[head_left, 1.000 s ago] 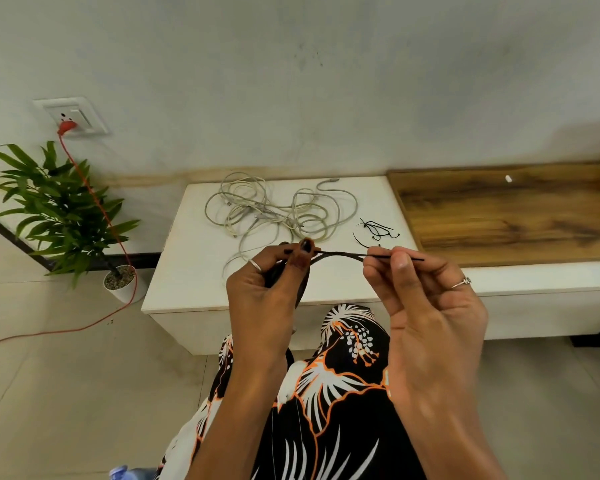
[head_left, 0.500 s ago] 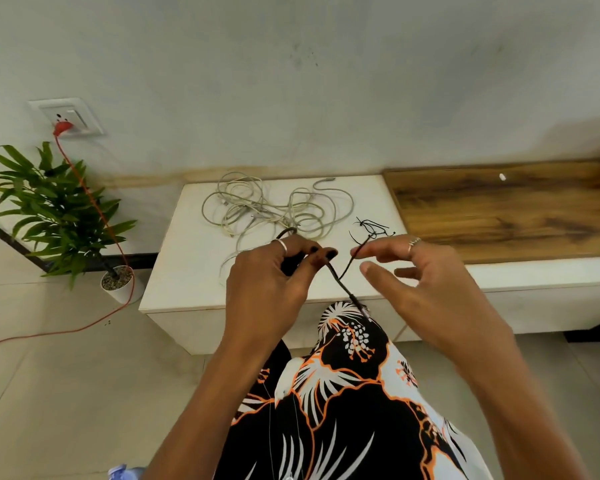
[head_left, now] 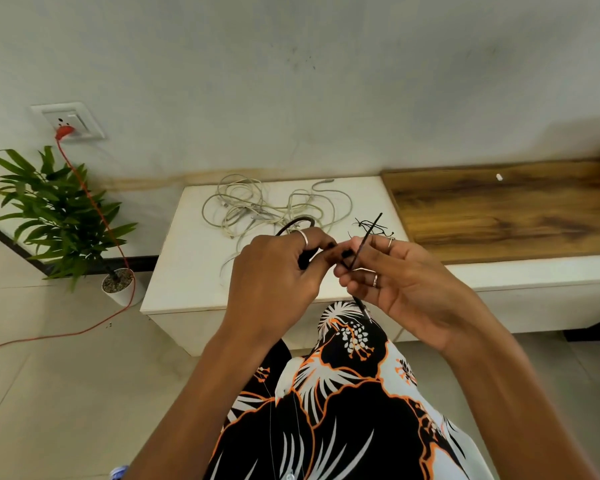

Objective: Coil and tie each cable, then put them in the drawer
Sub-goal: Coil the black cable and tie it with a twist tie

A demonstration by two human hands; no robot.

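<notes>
My left hand (head_left: 278, 275) grips a small coiled black cable (head_left: 293, 225), whose loop sticks up behind my fingers. A thin black tie (head_left: 368, 233) is pinched in my right hand (head_left: 395, 282), standing upright and slanted, with its lower end poking out below my palm. Both hands meet in front of the white cabinet (head_left: 187, 271). On the cabinet top lies a loose tangle of grey-white cables (head_left: 257, 206). A small pile of black ties (head_left: 378, 227) lies to its right, partly behind my right hand. No drawer front can be made out.
A wooden top (head_left: 499, 216) continues the unit to the right. A potted plant (head_left: 59, 216) stands on the floor at left. A red cord (head_left: 94, 216) runs from the wall socket (head_left: 68, 121) down across the floor. My patterned garment fills the lower middle.
My right hand has closed on the black tie and moved in against my left hand; the tie now points up instead of down. The view has shifted slightly.
</notes>
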